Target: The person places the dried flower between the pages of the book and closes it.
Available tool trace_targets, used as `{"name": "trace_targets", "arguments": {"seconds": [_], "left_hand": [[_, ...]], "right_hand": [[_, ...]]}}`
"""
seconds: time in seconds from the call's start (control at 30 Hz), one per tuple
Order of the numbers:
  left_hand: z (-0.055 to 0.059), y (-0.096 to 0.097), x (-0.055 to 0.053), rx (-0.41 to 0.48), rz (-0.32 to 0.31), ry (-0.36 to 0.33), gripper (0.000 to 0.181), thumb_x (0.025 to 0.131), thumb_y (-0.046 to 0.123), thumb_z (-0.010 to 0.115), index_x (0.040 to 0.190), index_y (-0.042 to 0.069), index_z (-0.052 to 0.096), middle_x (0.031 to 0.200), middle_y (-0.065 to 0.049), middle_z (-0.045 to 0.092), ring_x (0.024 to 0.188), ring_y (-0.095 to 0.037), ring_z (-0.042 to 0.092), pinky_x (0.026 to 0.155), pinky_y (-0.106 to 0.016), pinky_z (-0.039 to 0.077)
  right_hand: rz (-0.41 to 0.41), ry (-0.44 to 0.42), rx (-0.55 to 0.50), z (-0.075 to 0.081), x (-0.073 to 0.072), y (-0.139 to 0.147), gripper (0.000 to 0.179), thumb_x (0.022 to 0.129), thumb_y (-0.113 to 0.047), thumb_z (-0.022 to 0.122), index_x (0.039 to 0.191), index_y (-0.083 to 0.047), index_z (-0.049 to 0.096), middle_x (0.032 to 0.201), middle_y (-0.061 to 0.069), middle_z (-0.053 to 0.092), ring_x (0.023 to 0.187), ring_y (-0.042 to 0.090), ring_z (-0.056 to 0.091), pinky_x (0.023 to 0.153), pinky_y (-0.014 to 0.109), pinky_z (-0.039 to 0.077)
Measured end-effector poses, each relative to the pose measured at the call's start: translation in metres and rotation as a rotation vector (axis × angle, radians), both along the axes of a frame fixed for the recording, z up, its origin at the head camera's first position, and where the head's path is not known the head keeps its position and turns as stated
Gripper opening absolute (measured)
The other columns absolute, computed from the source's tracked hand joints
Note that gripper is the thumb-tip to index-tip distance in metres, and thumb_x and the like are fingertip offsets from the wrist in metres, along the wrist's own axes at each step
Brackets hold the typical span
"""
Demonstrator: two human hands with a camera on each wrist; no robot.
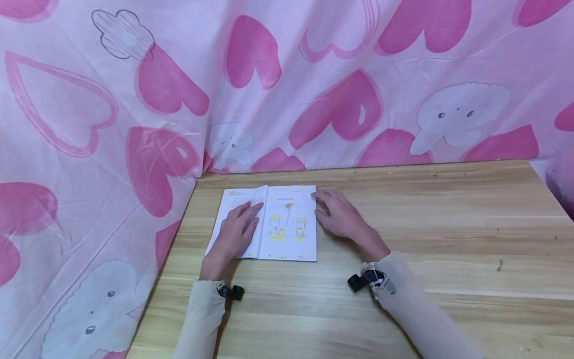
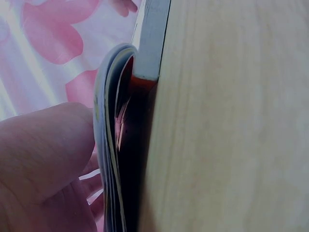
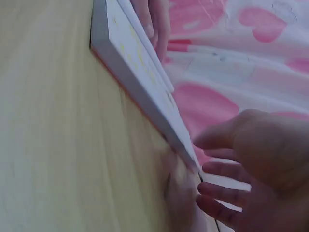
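Observation:
An open book (image 1: 293, 249) lies on the wooden table, its right page printed with a yellow flower and two cartoon figures. Across the left page rests my left hand (image 1: 234, 233), fingers extended toward the fold. In the left wrist view the thin stack of left pages (image 2: 100, 130) bows up beside the thumb, and the thicker page block (image 2: 150, 43) stands behind it. My right hand (image 1: 343, 217) is at the book's right edge, fingertips near its upper right corner. The right wrist view shows those fingers loosely bent beside the page block (image 3: 145, 96), gripping nothing.
The wooden table (image 1: 448, 224) extends to the right and toward me. A pink curtain (image 1: 332, 99) with hearts and white cartoon faces hangs along the back and left edges. Each wrist wears a strap with a small black camera (image 1: 236, 292).

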State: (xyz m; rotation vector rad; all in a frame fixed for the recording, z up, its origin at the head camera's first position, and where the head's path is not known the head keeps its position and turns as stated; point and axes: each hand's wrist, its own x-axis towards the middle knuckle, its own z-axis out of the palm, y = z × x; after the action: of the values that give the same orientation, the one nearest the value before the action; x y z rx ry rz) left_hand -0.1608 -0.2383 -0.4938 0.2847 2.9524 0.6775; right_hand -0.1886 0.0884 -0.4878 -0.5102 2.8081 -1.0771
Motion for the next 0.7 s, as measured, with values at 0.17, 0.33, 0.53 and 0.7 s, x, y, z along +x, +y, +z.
{"name": "trace_targets", "arguments": {"seconds": [0.17, 0.33, 0.53, 0.7], "left_hand": [[0.0, 0.0001, 0.0005, -0.009, -0.018, 0.024, 0.051, 0.116, 0.033, 0.047, 0.166, 0.037, 0.043, 0.177, -0.008, 0.035, 0.165, -0.036, 0.028, 0.131, -0.066, 0.025], [-0.0009, -0.0002, 0.0015, -0.02, -0.023, 0.042, 0.053, 0.115, 0.026, 0.048, 0.166, 0.038, 0.043, 0.177, -0.009, 0.035, 0.165, -0.036, 0.029, 0.131, -0.066, 0.027], [-0.0016, -0.0015, 0.0022, -0.056, -0.021, 0.135, 0.051, 0.113, 0.022, 0.053, 0.164, 0.028, 0.05, 0.172, -0.015, 0.042, 0.16, -0.04, 0.038, 0.126, -0.066, 0.036], [0.0014, -0.0051, 0.0005, -0.127, 0.132, 0.14, 0.056, 0.111, 0.031, 0.053, 0.162, 0.009, 0.048, 0.17, -0.024, 0.041, 0.156, -0.047, 0.04, 0.123, -0.069, 0.037]], "right_hand": [[0.094, 0.016, 0.054, -0.0057, -0.0012, 0.0109, 0.068, 0.106, -0.029, 0.067, 0.167, -0.011, 0.042, 0.173, 0.013, 0.041, 0.16, 0.038, 0.036, 0.132, 0.061, 0.029], [0.132, 0.02, 0.089, -0.0067, -0.0006, 0.011, 0.073, 0.106, -0.035, 0.067, 0.169, -0.013, 0.037, 0.178, 0.009, 0.033, 0.161, 0.039, 0.034, 0.129, 0.064, 0.03], [0.135, 0.013, 0.134, -0.0056, 0.0012, 0.0096, 0.069, 0.107, -0.038, 0.066, 0.167, -0.014, 0.043, 0.177, 0.005, 0.037, 0.157, 0.037, 0.038, 0.124, 0.063, 0.037], [0.128, 0.01, 0.156, -0.0047, 0.0018, 0.0095, 0.068, 0.107, -0.039, 0.066, 0.166, -0.014, 0.043, 0.177, 0.004, 0.037, 0.158, 0.037, 0.037, 0.124, 0.064, 0.037]]}}
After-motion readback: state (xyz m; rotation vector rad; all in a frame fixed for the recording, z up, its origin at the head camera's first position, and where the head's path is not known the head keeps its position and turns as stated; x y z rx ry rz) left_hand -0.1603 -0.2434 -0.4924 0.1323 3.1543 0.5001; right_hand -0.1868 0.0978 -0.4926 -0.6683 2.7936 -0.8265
